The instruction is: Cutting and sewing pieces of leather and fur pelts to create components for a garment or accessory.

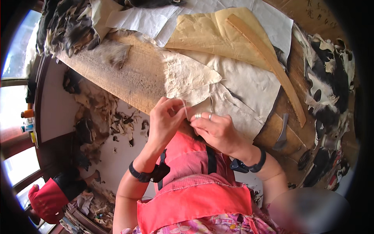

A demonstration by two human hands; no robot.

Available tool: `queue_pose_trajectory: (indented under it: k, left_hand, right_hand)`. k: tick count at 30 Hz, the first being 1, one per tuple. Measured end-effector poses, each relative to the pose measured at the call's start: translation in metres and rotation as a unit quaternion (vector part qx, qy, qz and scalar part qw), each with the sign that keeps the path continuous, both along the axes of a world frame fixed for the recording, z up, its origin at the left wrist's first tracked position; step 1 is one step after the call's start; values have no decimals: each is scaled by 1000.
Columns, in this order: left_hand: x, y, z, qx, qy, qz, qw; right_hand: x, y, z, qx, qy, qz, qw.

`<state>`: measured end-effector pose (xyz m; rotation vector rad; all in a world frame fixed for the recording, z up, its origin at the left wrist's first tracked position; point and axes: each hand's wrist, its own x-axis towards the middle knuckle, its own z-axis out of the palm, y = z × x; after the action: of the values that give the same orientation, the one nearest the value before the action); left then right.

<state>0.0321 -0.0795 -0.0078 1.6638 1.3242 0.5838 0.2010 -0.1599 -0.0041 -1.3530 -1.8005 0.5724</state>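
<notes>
My left hand [167, 117] is closed, pinching a thin white strand [186, 109] at the near edge of the work. Just to its right, my right hand [214, 130] has curled fingers drawn together by the strand, with a ring on one finger; what its fingertips hold is too small to make out. Beyond both hands lie pale hide pieces [191, 74] with a furry fringe and narrow cut strips, on a speckled wooden board [97, 70]. A tan paper sheet [210, 35] and a long curved wooden strip [272, 66] rest over them.
Dark fur pieces [68, 27] heap at back left, black-and-white hides [323, 89] at right. A metal tool [282, 134] lies on the right board. Scraps [93, 113] litter the floor. A red-and-black cloth shape [46, 199], unclear what, is at lower left beside windows [13, 109].
</notes>
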Motion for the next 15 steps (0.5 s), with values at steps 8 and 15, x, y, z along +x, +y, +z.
queue_pose_trajectory:
  k: [8, 15]
  left_hand:
    - [-4, 2, -5, 58, -20, -24, 998]
    - [-4, 9, -14, 144, -30, -165, 975]
  right_hand:
    - [27, -12, 57, -125, 420, 194, 877]
    - [28, -29, 56, -159, 618, 129, 759]
